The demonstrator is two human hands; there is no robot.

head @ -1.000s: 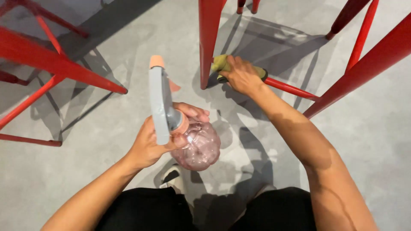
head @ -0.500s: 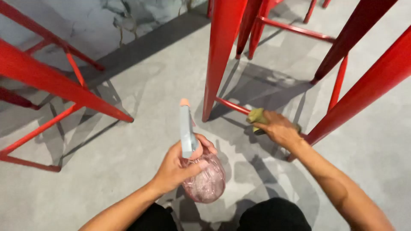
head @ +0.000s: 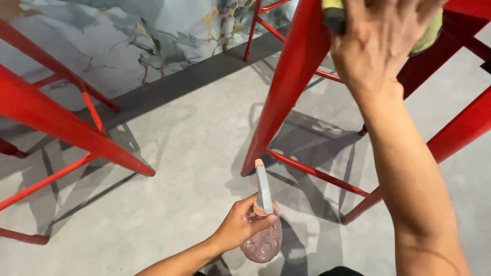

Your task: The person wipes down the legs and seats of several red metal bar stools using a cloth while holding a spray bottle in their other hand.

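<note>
My left hand (head: 240, 226) grips a pink translucent spray bottle (head: 262, 240) by its neck, low over the grey floor, with the grey spray head pointing up and away from me. My right hand (head: 381, 43) is raised high at the top of the view. It presses a yellow-green cloth (head: 427, 33) with a dark edge against the upper part of a red metal stool (head: 291, 97). Most of the cloth is hidden under my palm and fingers.
A second red stool (head: 61, 133) stands at the left, legs and crossbars spreading over the grey concrete floor (head: 174, 168). A marbled wall (head: 143, 46) with a dark skirting strip runs along the back. More red legs show behind at the top.
My right hand has risen with the cloth from the stool's low crossbar near the floor to its upper part. The view has tilted up. My left hand still holds the bottle.
</note>
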